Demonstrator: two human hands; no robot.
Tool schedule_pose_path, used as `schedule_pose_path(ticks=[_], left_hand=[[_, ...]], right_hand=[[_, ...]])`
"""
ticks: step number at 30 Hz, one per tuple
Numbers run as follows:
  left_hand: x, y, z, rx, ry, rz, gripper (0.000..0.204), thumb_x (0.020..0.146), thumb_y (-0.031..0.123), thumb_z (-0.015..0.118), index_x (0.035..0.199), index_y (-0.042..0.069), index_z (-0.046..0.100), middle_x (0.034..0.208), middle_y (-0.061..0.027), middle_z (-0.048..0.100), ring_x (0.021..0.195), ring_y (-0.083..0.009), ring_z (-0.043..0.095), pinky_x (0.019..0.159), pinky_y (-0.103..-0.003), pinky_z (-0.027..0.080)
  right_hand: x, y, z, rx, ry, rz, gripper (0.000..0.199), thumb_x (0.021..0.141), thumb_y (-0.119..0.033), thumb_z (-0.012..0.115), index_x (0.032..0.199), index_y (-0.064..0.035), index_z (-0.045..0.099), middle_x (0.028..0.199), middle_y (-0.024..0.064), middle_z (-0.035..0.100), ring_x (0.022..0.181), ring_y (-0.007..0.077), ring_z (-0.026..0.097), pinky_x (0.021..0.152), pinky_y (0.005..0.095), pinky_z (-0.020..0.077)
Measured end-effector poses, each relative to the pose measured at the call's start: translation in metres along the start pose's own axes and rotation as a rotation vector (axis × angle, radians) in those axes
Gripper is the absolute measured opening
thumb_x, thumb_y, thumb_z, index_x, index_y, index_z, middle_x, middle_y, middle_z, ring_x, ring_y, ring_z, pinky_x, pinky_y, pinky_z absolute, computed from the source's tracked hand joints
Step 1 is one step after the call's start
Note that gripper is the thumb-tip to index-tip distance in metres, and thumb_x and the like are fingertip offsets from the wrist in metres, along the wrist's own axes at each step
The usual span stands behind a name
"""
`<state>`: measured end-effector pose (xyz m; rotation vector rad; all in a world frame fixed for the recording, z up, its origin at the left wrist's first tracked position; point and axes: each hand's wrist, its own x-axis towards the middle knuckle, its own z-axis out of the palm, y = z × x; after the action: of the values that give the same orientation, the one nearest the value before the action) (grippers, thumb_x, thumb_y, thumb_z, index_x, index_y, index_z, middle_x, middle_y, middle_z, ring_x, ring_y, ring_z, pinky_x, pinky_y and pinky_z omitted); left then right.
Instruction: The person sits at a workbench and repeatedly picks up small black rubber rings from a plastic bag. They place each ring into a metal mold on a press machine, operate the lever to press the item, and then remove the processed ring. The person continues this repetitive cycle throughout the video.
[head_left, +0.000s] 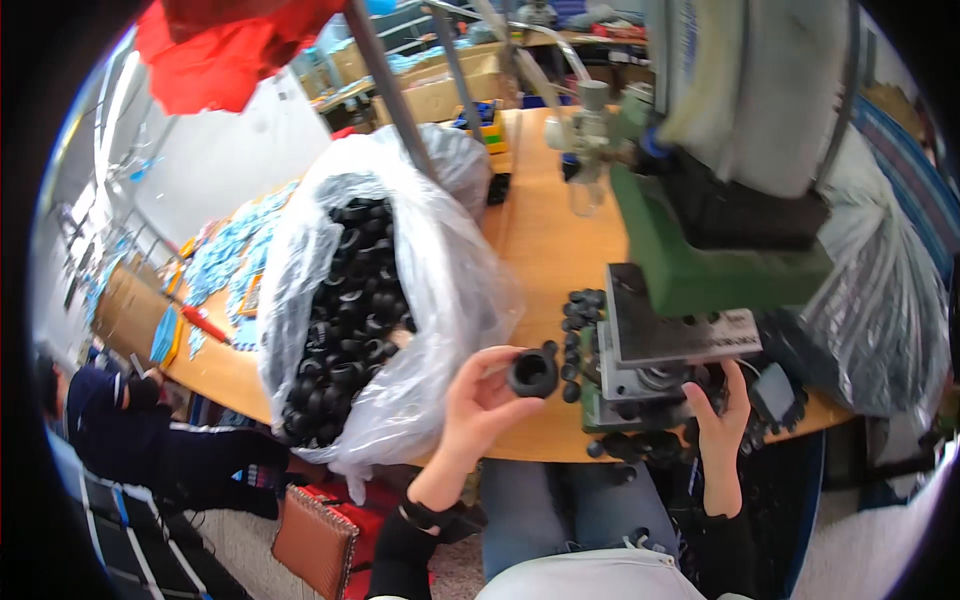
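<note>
My left hand (478, 402) pinches a round, hollow black cap (533, 373) between thumb and fingers, its opening facing me. It is held over the table's front edge, left of a green bench press (690, 255). My right hand (722, 415) is at the right side of the press's lower metal block (645, 385), thumb and forefinger apart. Dark parts show behind these fingers, and I cannot make out whether the fingertips touch them. A steel plate (680, 335) sits above the lower block. Small black pieces (650, 447) lie along the press's front and left side.
A clear plastic bag (450, 330) full of black caps (345, 340) stands left on the wooden table (535, 250). Another plastic bag (880, 290) is at the right. A red cloth (235, 50) hangs at upper left. Another person (170, 450) is at far left, beyond a red-brown seat (318, 540).
</note>
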<state>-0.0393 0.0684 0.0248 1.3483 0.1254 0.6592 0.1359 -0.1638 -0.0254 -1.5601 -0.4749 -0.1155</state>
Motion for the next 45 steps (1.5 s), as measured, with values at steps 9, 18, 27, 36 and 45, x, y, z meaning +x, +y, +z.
schedule_pose_path(ticks=[9,18,27,36,45], left_hand=[[0.033,-0.056,0.115,0.395,-0.036,0.007,0.032,0.071,0.005,0.078,0.098,-0.002,0.061,0.095,-0.0061,0.063,0.075,-0.0116,0.063,0.064,-0.024,0.051],[0.041,-0.07,0.108,0.439,-0.063,0.046,0.036,0.062,0.011,0.083,0.092,0.002,0.065,0.083,-0.0081,0.061,0.067,-0.0188,0.06,0.058,-0.029,0.047],[0.011,0.008,0.066,0.605,-0.085,0.259,0.081,0.064,0.021,0.085,0.131,0.003,0.043,0.129,-0.0142,0.045,0.118,-0.0226,0.045,0.095,-0.035,0.04],[0.005,0.004,-0.184,1.273,0.599,0.147,0.037,0.073,0.01,0.068,0.106,-0.003,0.058,0.105,-0.0186,0.061,0.096,-0.0338,0.059,0.086,-0.038,0.046],[0.04,-0.028,-0.247,1.505,0.364,-0.05,0.055,0.059,0.026,0.081,0.104,0.001,0.061,0.103,-0.0155,0.063,0.097,-0.0336,0.058,0.086,-0.039,0.046]], right_hand=[[-0.083,0.031,-0.166,-0.47,0.252,0.22,0.047,0.074,-0.007,0.072,0.117,0.0026,0.056,0.116,0.013,0.058,0.108,0.0225,0.054,0.095,0.0313,0.0391],[-0.072,0.053,-0.18,-0.923,0.025,0.044,0.069,0.079,-0.019,0.069,0.137,0.0011,0.036,0.144,0.02,0.033,0.134,0.0394,0.028,0.109,0.0439,0.0248],[0.009,0.109,-0.128,-1.289,-0.157,-0.077,0.048,0.09,-0.028,0.054,0.13,-0.0015,0.048,0.133,0.0125,0.049,0.128,0.0292,0.041,0.109,0.0473,0.0213],[0.026,0.076,-0.12,-0.656,-0.135,-0.131,0.042,0.097,-0.028,0.045,0.13,-0.0023,0.048,0.138,0.0142,0.043,0.127,0.029,0.04,0.108,0.0402,0.0247],[0.023,0.003,0.009,0.073,-0.183,-0.035,0.054,0.073,-0.004,0.072,0.121,0.0018,0.048,0.107,0.0069,0.055,0.09,0.0144,0.051,0.082,0.0267,0.0406]])
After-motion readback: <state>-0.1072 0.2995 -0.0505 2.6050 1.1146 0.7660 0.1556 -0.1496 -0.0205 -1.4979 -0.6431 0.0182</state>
